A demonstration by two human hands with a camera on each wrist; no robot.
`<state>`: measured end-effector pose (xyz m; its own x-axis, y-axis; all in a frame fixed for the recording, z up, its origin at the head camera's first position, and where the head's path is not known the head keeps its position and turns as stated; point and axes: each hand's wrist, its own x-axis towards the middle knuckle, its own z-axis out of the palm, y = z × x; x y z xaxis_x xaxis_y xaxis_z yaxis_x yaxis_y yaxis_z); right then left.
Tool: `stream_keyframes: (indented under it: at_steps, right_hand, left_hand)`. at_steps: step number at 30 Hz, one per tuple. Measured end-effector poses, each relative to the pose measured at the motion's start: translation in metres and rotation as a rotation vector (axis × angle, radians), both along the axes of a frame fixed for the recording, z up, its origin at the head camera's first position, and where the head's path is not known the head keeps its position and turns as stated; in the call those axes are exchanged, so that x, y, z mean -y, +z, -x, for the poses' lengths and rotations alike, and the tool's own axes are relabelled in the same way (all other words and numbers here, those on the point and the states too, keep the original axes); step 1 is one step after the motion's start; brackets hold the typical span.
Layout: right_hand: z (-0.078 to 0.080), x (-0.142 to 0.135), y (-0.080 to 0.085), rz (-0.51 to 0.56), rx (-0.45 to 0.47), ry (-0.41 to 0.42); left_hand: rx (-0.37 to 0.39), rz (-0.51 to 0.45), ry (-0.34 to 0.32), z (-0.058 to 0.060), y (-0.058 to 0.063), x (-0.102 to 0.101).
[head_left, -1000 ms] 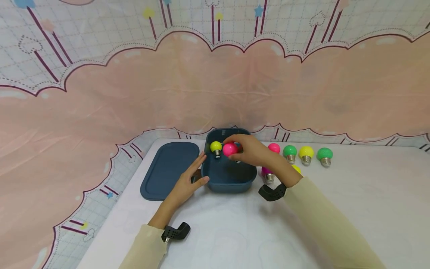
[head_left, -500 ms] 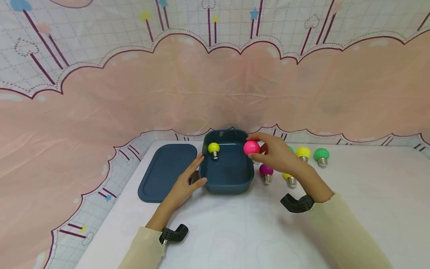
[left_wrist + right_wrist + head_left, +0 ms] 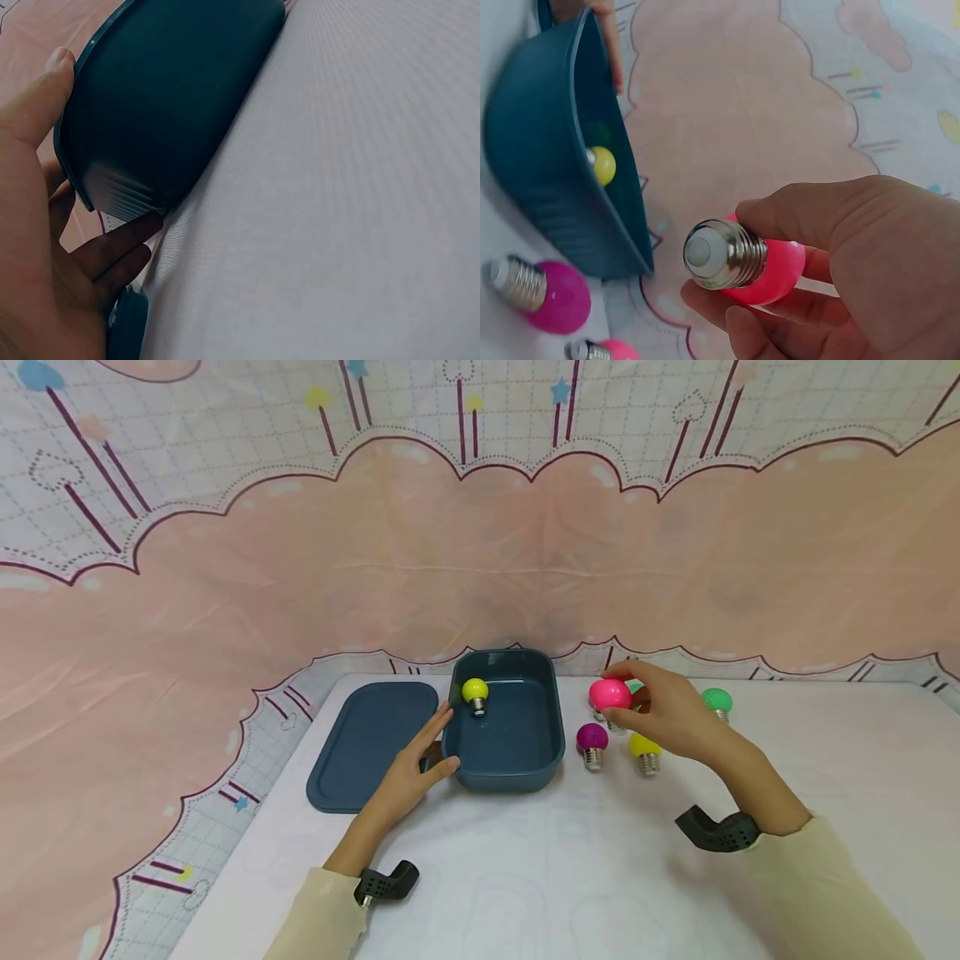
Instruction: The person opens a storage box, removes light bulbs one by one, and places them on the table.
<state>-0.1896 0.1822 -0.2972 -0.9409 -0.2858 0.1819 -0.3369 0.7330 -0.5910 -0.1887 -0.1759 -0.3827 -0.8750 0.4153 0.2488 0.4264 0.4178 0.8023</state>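
My right hand (image 3: pixel 671 710) pinches a pink light bulb (image 3: pixel 617 693) between thumb and fingers, above the loose bulbs right of the blue box (image 3: pixel 502 783). In the right wrist view, the held bulb's metal screw base (image 3: pixel 735 255) faces the camera. A second pink bulb (image 3: pixel 620 349) shows at that view's bottom edge; in the head view the held one overlaps it. My left hand (image 3: pixel 408 772) rests against the box's left side, fingers extended, thumb at the near corner. Inside the box lies a yellow bulb (image 3: pixel 475 691).
Left of the box lies its flat blue lid (image 3: pixel 371 747). A purple bulb (image 3: pixel 592 737), a yellow bulb (image 3: pixel 645 748) and a green bulb (image 3: pixel 717 700) lie on the white table (image 3: pixel 525 877). My right hand hides others. A patterned cloth (image 3: pixel 480 560) hangs behind.
My right hand has carried the pink bulb rightward, from inside the box out past its right wall to above the loose bulbs. My left hand stays at the box.
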Motion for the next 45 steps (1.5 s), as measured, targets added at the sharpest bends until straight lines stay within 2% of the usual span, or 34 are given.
stream_keyframes:
  at_steps: [4, 11, 16, 22, 29, 33, 45]
  right_hand:
    - [-0.005, -0.017, -0.006, 0.014, 0.038, -0.004]
    - [-0.013, -0.048, -0.022, 0.030, 0.099, -0.038]
    - [-0.010, -0.058, -0.020, 0.007, 0.118, -0.037]
    - [-0.007, -0.075, -0.019, -0.027, 0.142, -0.077]
    - [-0.007, -0.094, -0.024, -0.043, 0.182, -0.109]
    - [-0.004, -0.104, -0.029, -0.043, 0.193, -0.112]
    - [-0.001, -0.131, -0.037, 0.004, 0.270, -0.145]
  left_hand:
    - [-0.002, -0.002, -0.005, -0.004, 0.003, -0.002]
    - [-0.016, -0.011, 0.000, 0.014, -0.037, 0.008]
    - [-0.040, -0.027, -0.003, 0.014, -0.040, 0.011]
    - [-0.032, -0.021, 0.004, 0.012, -0.030, 0.009]
    - [-0.013, -0.022, -0.022, -0.004, -0.001, 0.000]
    - [-0.011, -0.018, -0.018, -0.005, 0.003, -0.001]
    - [-0.010, -0.007, -0.017, -0.002, 0.004, -0.002]
